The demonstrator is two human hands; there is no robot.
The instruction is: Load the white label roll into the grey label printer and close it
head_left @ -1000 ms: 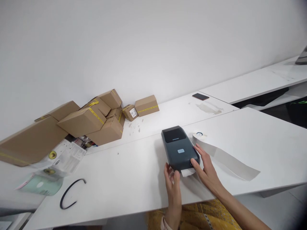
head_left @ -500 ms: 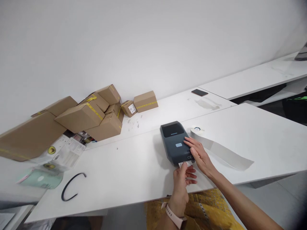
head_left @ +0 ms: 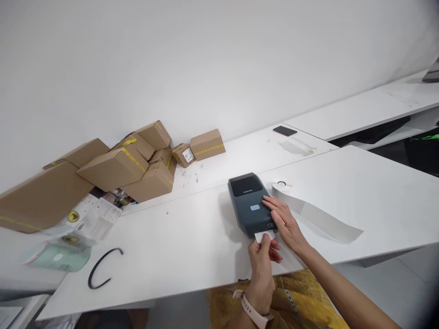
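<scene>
By the table (head_left: 192, 256) edge, left hand (head_left: 262, 260) pinches paper tab (head_left: 261, 236), seemingly, underside hidden; right hand (head_left: 287, 227), fingers extended close together, rests on printer (head_left: 248, 212), just beyond tab, long axis pointing away, slightly left.

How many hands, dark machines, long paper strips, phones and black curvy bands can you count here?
Hands: 2, the left hand and the right hand
Dark machine: 1
Long paper strip: 1
Phone: 1
Black curvy band: 1
Total: 6
</scene>
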